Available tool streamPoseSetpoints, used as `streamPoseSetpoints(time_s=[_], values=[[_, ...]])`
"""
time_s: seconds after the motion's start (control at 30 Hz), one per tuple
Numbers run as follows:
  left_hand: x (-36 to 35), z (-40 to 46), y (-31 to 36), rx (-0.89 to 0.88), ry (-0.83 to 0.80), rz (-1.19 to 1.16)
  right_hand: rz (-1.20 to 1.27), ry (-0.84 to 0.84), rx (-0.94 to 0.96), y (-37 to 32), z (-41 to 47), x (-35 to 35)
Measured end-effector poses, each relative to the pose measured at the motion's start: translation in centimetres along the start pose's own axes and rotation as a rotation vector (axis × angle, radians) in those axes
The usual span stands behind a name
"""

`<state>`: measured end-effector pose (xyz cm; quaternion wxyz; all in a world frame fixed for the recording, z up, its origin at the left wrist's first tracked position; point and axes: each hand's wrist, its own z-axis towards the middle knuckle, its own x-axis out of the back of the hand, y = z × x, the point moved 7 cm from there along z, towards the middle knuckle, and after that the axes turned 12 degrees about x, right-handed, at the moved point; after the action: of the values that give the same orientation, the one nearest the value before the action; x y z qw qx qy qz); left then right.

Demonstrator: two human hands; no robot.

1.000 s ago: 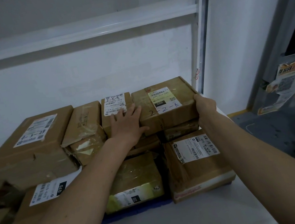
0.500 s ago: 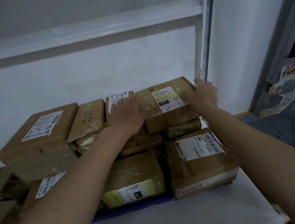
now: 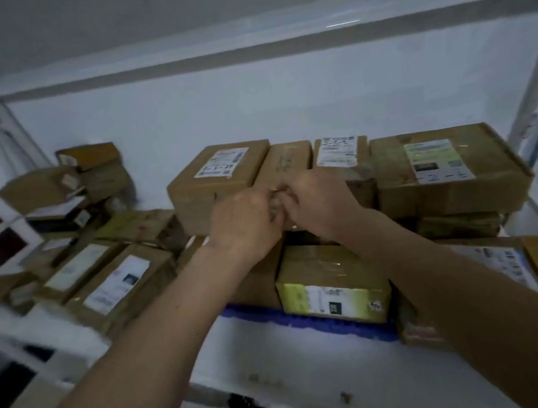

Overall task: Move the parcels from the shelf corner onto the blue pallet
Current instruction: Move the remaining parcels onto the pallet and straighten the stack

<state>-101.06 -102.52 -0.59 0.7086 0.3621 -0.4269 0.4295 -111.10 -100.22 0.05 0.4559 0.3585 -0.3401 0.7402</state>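
Observation:
Brown cardboard parcels are stacked on a white shelf (image 3: 281, 350). My left hand (image 3: 245, 221) and my right hand (image 3: 319, 203) meet at the front of a narrow middle parcel (image 3: 289, 161), with their fingers curled on its crumpled taped end. To its left stands a labelled box (image 3: 219, 179); to its right stand a small labelled box (image 3: 338, 151) and a wide flat box (image 3: 446, 172). A yellow-green box (image 3: 331, 288) lies below my hands on a blue ridged sheet (image 3: 312, 327). The image is blurred.
More parcels lie in a loose pile at the left (image 3: 108, 278) and in a stack in the far left corner (image 3: 84, 181). A white shelf post (image 3: 536, 97) rises at the right. The upper shelf beam (image 3: 239, 49) runs overhead.
Both hands left the wide flat box at the right and came together on the narrow middle parcel. The view swung left, bringing the left pile of parcels into sight.

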Motion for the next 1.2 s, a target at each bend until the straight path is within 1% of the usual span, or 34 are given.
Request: streamPoseSetpoints(time_s=[0.07, 0.13, 0.27, 0.33, 0.43, 0.53, 0.73, 0.83, 0.93, 1.07, 1.2], values=[[-0.2, -1.7, -3.6, 0.118, -0.051, 0.062, 0.05, -0.054, 0.062, -2.7, 0.6, -2.1], [-0.6, -3.5, -7.1, 0.225, -0.109, 0.115, 0.087, -0.149, 0.081, -5.0, 0.7, -4.3], [-0.6, -6.6, -13.1, 0.357, -0.179, 0.182, 0.132, -0.34, 0.101, -8.8, 0.8, -8.3], [0.0, -7.9, -15.9, 0.408, -0.181, 0.204, 0.172, -0.389, 0.101, -10.8, 1.3, -9.6], [1.1, -9.5, -19.3, 0.417, -0.164, 0.222, 0.184, -0.417, 0.116, -13.9, 2.2, -11.2], [2.2, -11.0, -23.0, 0.472, -0.177, 0.194, 0.185, -0.452, 0.116, -17.1, 3.1, -12.9], [4.7, -13.9, -32.7, 0.548, -0.19, 0.169, 0.197, -0.487, 0.113, -25.7, 6.3, -17.2], [5.8, -15.2, -37.7, 0.552, -0.166, 0.154, 0.186, -0.5, 0.104, -29.8, 7.6, -19.6], [6.0, -15.6, -42.0, 0.534, -0.199, 0.147, 0.2, -0.517, 0.081, -33.3, 8.5, -21.7], [5.8, -15.6, -45.5, 0.515, -0.241, 0.12, 0.186, -0.531, 0.067, -35.9, 9.2, -23.9], [4.8, -15.3, -47.5, 0.487, -0.272, 0.078, 0.139, -0.59, 0.014, -36.4, 10.0, -26.2]])
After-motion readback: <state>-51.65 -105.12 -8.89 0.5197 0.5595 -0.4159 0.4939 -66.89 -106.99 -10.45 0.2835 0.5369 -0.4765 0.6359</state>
